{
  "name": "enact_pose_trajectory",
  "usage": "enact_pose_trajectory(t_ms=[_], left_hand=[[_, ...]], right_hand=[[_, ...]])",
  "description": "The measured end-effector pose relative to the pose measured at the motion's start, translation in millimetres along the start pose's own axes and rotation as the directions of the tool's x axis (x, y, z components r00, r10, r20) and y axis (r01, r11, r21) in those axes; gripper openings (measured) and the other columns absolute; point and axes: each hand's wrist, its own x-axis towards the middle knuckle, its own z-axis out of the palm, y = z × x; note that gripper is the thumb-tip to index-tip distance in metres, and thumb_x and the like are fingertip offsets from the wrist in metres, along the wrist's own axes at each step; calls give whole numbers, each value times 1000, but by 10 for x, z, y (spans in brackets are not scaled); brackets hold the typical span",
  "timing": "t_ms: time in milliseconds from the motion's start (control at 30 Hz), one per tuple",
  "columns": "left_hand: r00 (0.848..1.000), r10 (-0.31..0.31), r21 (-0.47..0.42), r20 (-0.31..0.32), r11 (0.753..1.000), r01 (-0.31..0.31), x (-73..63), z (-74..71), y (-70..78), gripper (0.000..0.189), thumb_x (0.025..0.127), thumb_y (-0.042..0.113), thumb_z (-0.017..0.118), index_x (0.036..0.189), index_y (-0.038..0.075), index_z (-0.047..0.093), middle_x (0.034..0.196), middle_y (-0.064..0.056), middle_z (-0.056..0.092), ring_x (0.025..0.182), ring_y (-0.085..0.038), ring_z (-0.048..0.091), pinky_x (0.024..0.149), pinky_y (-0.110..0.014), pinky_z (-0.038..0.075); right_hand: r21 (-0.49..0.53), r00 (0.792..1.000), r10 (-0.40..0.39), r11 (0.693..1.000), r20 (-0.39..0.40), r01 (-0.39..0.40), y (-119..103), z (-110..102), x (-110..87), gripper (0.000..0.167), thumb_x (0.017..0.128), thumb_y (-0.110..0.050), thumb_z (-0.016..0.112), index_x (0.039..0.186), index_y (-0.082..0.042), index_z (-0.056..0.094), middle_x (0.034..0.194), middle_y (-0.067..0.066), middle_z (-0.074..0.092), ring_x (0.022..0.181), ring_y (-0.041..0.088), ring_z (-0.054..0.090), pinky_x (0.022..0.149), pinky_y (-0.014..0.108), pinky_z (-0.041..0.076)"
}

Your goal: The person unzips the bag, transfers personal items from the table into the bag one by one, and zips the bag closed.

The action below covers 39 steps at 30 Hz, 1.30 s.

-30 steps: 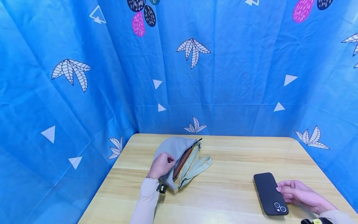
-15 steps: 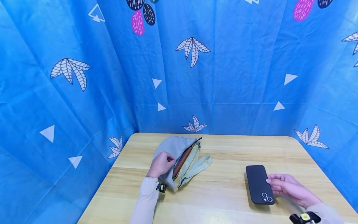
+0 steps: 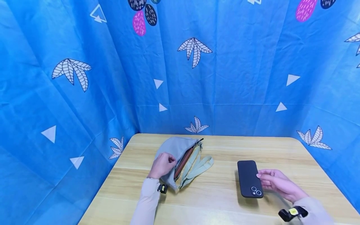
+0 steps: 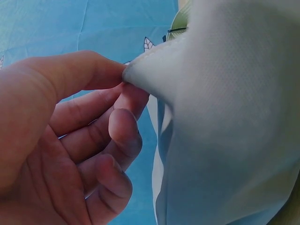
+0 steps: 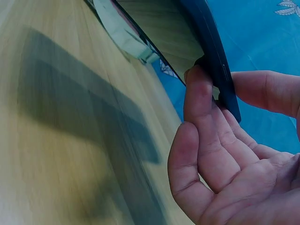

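A grey-blue waist bag [image 3: 176, 146] lies at the table's left, its zip opening parted and a brown inside or item [image 3: 184, 162] showing in the gap. My left hand [image 3: 162, 165] pinches the fabric at the edge of that opening; the left wrist view shows the bag's cloth [image 4: 229, 108] between thumb and fingers. Over on the right, my right hand [image 3: 277, 183] grips a black smartphone [image 3: 248, 178] by its side edge, camera lenses facing up. In the right wrist view the phone [image 5: 206, 28] is raised, casting a shadow on the wood.
The bag's pale green strap [image 3: 197, 171] trails on the wooden table [image 3: 219, 200], to the right of the bag. A patterned blue curtain [image 3: 239, 78] hangs behind the table and along both sides.
My right hand has carried the phone leftward and a little farther from me, and the phone has risen off the table. The left hand and the bag have stayed put.
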Motion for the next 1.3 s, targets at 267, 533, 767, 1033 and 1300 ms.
enact_pose_trajectory(t_ms=[267, 533, 767, 1033, 1300], left_hand=[[1000, 5, -9, -1, 1000, -5, -1, 11, -1, 9, 90, 14, 72, 84, 15, 80, 78, 4, 75, 70, -5, 64, 67, -28, 55], [1000, 2, -9, -1, 1000, -2, 6, 4, 12, 11, 90, 14, 71, 84, 14, 80, 77, 5, 75, 70, -4, 63, 67, -28, 54], [1000, 7, -17, -1, 1000, -7, -8, -9, 25, 10, 90, 14, 71, 85, 13, 80, 78, 3, 76, 70, -5, 64, 67, -28, 54], [1000, 6, -12, 2, 1000, -6, -14, -19, 31, 10, 90, 14, 71, 84, 14, 80, 78, 4, 75, 70, -5, 63, 67, -28, 54], [1000, -1, -16, 0, 1000, 1, -24, -33, 51, 10, 91, 14, 72, 86, 14, 80, 80, 3, 76, 71, -6, 64, 68, -29, 55]], right_hand=[[6, 1000, -15, 1000, -25, 15, -22, 131, 150, 17, 108, -9, 47, 119, -13, 59, 110, -7, 76, 102, 8, 74, 92, 26, 59], [10, 999, -26, 1000, -31, 26, -50, 266, 334, 17, 107, -9, 49, 118, -12, 62, 108, -6, 77, 99, 9, 74, 90, 26, 60], [-6, 997, -14, 1000, -73, 14, -61, 396, 501, 15, 106, -11, 53, 119, -10, 60, 106, -7, 78, 98, 10, 75, 90, 28, 60], [1, 996, -5, 1000, -87, 5, -76, 576, 697, 25, 104, -13, 57, 126, -1, 56, 107, -4, 76, 97, 11, 74, 91, 29, 59], [54, 997, -11, 998, -72, 15, -61, 745, 957, 12, 103, -10, 57, 114, -8, 62, 101, -5, 78, 93, 11, 74, 87, 27, 59]])
